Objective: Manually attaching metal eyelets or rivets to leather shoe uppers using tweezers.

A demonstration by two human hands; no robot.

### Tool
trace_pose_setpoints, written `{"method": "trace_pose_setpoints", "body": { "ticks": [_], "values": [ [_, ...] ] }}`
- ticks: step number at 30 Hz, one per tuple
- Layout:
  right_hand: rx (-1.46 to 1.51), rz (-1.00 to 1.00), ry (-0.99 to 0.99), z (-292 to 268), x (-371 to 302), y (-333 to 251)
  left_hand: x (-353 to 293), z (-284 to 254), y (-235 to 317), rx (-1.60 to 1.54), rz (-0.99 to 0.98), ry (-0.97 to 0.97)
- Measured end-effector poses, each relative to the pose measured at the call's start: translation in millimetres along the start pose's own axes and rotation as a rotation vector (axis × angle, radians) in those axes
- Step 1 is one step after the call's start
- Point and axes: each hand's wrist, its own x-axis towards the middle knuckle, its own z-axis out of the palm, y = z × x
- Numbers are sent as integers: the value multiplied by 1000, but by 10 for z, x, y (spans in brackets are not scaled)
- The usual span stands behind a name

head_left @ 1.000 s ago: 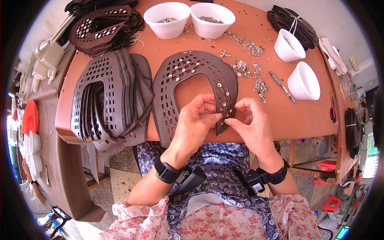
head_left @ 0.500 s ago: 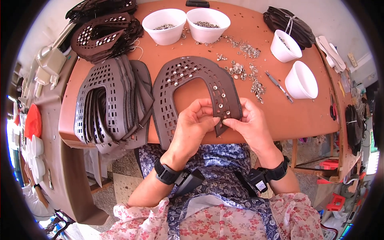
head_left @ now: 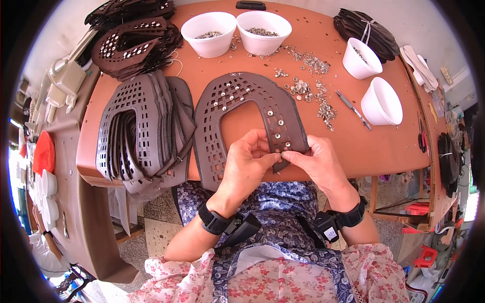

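A dark brown U-shaped leather piece (head_left: 270,91) with rows of slots lies at the table's front edge, its curve away from me. Round silver studs (head_left: 277,136) sit along its right leg and at its upper left. My left hand (head_left: 243,164) pinches the inner side of the right leg's end, the fingers partly beneath it. On the outer side, my right hand (head_left: 323,159) grips the same end, thumb on top. Both thumb tips nearly meet at the lowest stud, and whatever small part lies under them is hidden. Just left stands a stack of similar slotted pieces (head_left: 115,123).
White bowls (head_left: 209,45) of small metal parts stand at the back. Loose studs (head_left: 300,88) are scattered right of the leather, near a pen (head_left: 353,110). A tilted white bowl (head_left: 381,103), scissors (head_left: 422,136) and a tied dark bundle (head_left: 366,33) occupy the right side.
The end of the leather's right leg has turned slightly and is more covered by my fingers. My thumbs have come closer together over it. The whole view has shifted a little.
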Motion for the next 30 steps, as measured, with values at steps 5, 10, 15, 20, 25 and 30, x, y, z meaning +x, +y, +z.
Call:
{"method": "trace_pose_setpoints", "body": {
  "ticks": [5, 10, 15, 20, 25, 30],
  "values": [
    [-62, -28, 58, 57, -10, 34, 0, -20, 38, -55, -15, -13],
    [-109, -60, 102, 114, -57, -15, 2, -34, 26, -35, -10, -9],
    [99, -21, 47, 20, -68, -1, -7, 3, 44, -120, -37, -20],
    [57, 28, -2, -23, -71, 5, -5, 2, 8, -133, -49, -21],
    [12, 17, -2, -9, -91, -48, -17, 13, 47, -79, -66, -3],
    [40, 28, 4, 11, -90, -48, -11, 18, 46, -18, -64, 6]
  ]
}}
